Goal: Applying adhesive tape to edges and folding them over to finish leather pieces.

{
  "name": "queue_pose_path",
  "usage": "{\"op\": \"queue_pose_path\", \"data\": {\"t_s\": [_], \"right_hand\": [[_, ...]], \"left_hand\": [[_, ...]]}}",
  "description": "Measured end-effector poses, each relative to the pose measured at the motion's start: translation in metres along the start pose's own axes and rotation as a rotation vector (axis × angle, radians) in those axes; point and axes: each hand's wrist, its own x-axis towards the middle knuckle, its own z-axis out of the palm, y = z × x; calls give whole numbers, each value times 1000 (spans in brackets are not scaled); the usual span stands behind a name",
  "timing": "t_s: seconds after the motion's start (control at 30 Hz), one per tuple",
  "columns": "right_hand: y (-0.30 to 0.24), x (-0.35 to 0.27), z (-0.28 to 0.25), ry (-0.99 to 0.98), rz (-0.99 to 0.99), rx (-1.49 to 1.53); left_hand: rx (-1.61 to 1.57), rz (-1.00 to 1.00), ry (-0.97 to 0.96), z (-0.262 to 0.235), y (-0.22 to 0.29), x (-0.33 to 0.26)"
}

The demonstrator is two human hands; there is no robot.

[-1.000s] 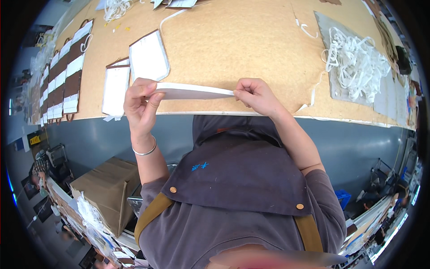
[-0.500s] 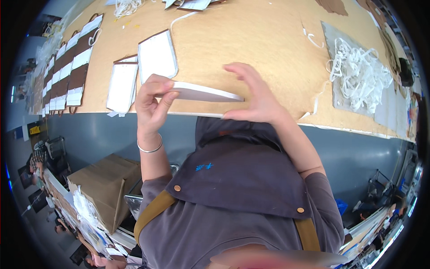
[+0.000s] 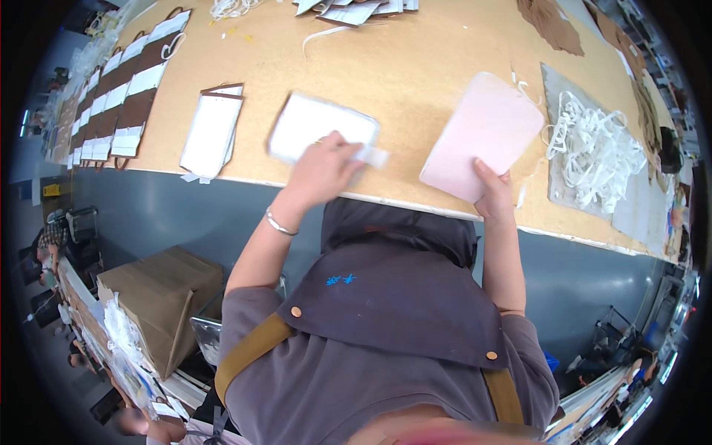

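My right hand (image 3: 495, 191) grips a pale pink flat board (image 3: 486, 130) with rounded corners by its lower edge, thumb on top, tilted over the table on the right. My left hand (image 3: 320, 172) is bent over the near edge of a white rectangular pouch-like piece (image 3: 315, 122) with dark edging, fingers closed on it beside a short white tab (image 3: 373, 156). Both piece and fingers are blurred. Left of it, similar white pieces (image 3: 211, 133) with brown top edges lie stacked near the front edge.
On the tan worktable (image 3: 400, 89) lie overlapping brown-and-white rows of pieces (image 3: 122, 100) at far left. A pile of white ribbon strips (image 3: 593, 152) sits on a grey sheet at right. More pieces (image 3: 356, 9) lie at the back. A large brown paper bag (image 3: 159, 297) stands below left.
The board has passed from my left hand to my right and turned its pink face up, off to the right. My left hand now holds a white piece, which has moved right and nearer and turned.
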Motion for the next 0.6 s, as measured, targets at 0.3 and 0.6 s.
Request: {"op": "queue_pose_path", "data": {"t_s": [0.3, 0.6], "right_hand": [[-22, -17, -38, 236, 114, -3], [-39, -31, -27, 272, 134, 57]], "left_hand": [[166, 381, 194, 57, 63, 51], [-42, 223, 303, 69, 86, 50]]}}
